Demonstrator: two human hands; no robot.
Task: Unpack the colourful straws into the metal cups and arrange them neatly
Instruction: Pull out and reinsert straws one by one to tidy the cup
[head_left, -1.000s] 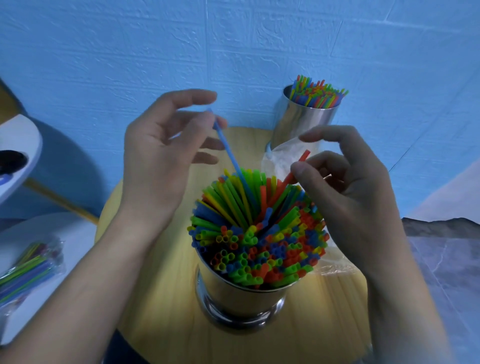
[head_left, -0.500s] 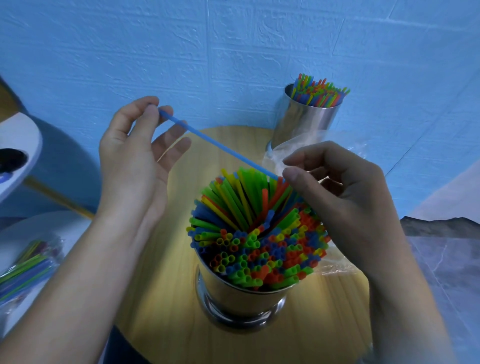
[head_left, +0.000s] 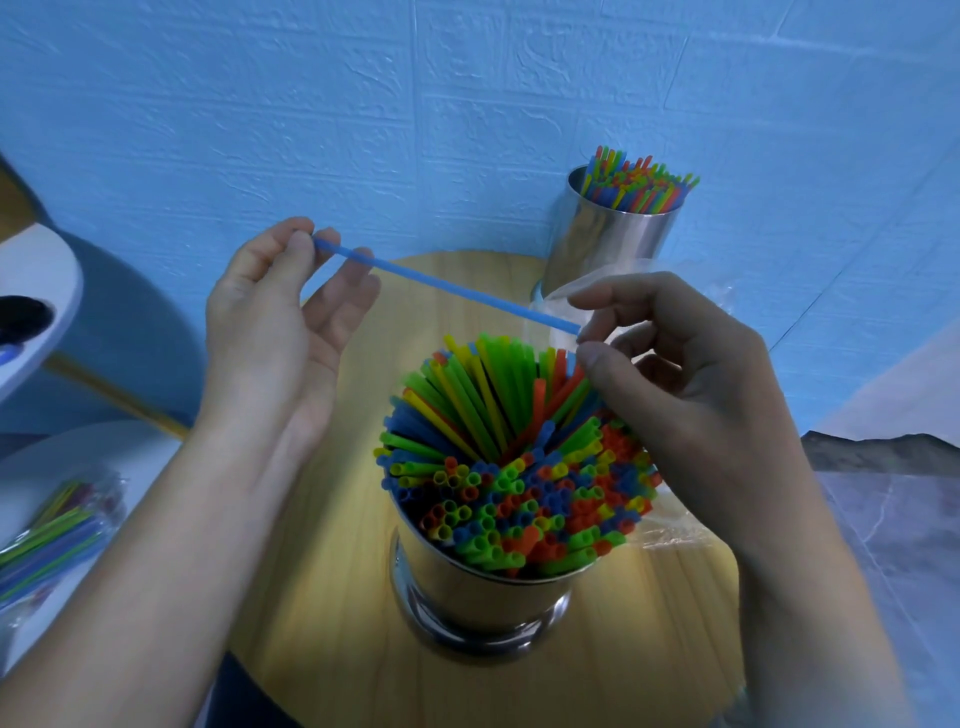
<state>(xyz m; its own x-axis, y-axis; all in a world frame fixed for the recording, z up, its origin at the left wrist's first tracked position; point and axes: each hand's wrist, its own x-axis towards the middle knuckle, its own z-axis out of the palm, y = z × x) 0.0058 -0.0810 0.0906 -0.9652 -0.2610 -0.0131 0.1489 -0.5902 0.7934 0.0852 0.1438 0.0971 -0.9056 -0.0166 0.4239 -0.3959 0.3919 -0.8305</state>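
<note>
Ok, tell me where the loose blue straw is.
Head view, centre: the blue straw is held slantwise just above the near metal cup, its higher end pinched by the left hand, its lower end in the right hand.

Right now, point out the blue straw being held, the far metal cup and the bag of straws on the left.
blue straw (head_left: 447, 285): head view, middle of its length.
far metal cup (head_left: 613, 244): head view, shiny side wall.
bag of straws (head_left: 47, 530): head view, middle of the clear wrap.

A cup (head_left: 483, 597) of straws (head_left: 519, 499) stands centre on the table (head_left: 322, 597), one straw (head_left: 447, 283) above it. A second cup (head_left: 613, 244) stands behind, upper right; a bag (head_left: 52, 525) lies lower left.
</note>
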